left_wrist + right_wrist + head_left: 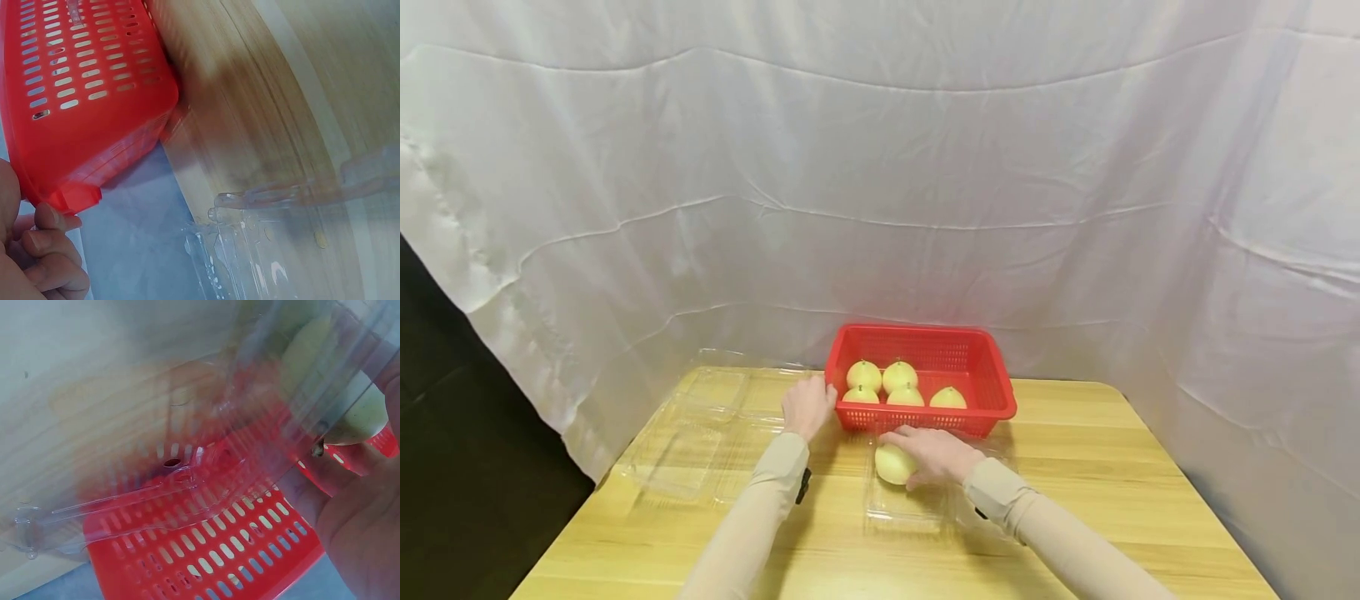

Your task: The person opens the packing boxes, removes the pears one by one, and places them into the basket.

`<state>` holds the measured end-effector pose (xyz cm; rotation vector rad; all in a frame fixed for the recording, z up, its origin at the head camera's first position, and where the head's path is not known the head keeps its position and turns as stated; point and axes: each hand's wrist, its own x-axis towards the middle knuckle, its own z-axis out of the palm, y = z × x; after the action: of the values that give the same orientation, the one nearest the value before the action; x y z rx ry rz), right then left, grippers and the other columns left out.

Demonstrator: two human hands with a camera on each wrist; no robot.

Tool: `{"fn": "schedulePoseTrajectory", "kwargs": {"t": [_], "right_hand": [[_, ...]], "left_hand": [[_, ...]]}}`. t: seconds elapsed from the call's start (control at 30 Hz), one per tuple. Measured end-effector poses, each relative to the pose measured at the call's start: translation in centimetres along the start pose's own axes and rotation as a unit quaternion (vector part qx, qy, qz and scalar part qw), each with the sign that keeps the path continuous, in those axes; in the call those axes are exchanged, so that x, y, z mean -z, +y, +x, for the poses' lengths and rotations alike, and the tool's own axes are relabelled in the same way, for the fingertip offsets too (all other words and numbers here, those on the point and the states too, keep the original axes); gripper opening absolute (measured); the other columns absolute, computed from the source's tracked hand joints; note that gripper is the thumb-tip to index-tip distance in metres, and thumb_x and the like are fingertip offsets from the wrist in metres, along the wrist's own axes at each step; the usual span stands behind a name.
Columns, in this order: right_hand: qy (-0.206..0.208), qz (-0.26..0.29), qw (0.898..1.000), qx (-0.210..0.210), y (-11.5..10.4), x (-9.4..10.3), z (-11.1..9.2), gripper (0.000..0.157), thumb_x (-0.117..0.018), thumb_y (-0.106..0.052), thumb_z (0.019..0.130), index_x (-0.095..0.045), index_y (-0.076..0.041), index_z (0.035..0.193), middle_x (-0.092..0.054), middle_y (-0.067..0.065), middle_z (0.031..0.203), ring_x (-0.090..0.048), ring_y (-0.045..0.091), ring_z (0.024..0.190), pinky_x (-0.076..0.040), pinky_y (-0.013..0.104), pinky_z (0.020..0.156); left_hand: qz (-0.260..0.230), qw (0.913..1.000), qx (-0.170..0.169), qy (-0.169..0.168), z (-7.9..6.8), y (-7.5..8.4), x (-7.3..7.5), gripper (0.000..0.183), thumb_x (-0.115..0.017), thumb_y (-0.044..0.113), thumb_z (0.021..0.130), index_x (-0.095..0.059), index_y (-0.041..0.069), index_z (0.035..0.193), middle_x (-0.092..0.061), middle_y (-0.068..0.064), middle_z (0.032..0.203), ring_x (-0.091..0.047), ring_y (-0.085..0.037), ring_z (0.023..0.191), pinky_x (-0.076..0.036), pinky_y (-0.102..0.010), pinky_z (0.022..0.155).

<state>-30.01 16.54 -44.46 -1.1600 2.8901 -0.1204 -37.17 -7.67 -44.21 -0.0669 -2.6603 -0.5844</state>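
My left hand (808, 407) is at the left end of a red plastic basket (925, 422); in the left wrist view its curled fingers (53, 247) grip the basket's rim. Several pale yellow pears (899, 377) sit inside the basket, mostly toward its left. In front of it, my right hand (942, 455) holds another pear (892, 467) over a clear plastic container (904, 522). In the right wrist view, the pear (359, 415) lies against the fingers, partly behind the clear plastic. Whether it touches the container's bottom I cannot tell.
Several more clear plastic containers (688, 458) lie on the left of the wooden table (1075, 492). A pale curtain (917, 167) hangs behind the basket and round the sides. The table's back edge runs just behind the basket.
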Motion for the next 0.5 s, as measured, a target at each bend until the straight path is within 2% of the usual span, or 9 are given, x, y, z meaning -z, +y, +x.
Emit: {"fn": "schedulePoseTrajectory", "kwargs": {"t": [0.27,0.5], "right_hand": [[-0.011,0.0,1.0,0.012,-0.3,-0.01,0.43,0.079,-0.088,-0.025,0.07,-0.049,-0.026,0.139,-0.058,0.0,0.128,-0.062,0.022,0.111,-0.05,0.042,0.097],[-0.007,-0.012,1.0,0.003,-0.14,0.2,0.53,0.079,-0.087,-0.027,0.068,-0.051,-0.034,0.138,-0.059,-0.003,0.128,-0.061,0.019,0.11,-0.052,0.043,0.091]], "left_hand": [[0.003,1.0,-0.001,0.003,-0.02,-0.09,0.11,0.026,-0.056,0.022,0.09,-0.057,0.011,0.067,-0.061,-0.011,0.065,-0.062,-0.033,0.061,-0.045,-0.044,0.048],[0.0,1.0,-0.003,-0.001,-0.12,0.03,-0.07,0.025,-0.055,0.023,0.091,-0.058,0.012,0.068,-0.061,-0.01,0.065,-0.062,-0.033,0.061,-0.044,-0.042,0.047]]}}
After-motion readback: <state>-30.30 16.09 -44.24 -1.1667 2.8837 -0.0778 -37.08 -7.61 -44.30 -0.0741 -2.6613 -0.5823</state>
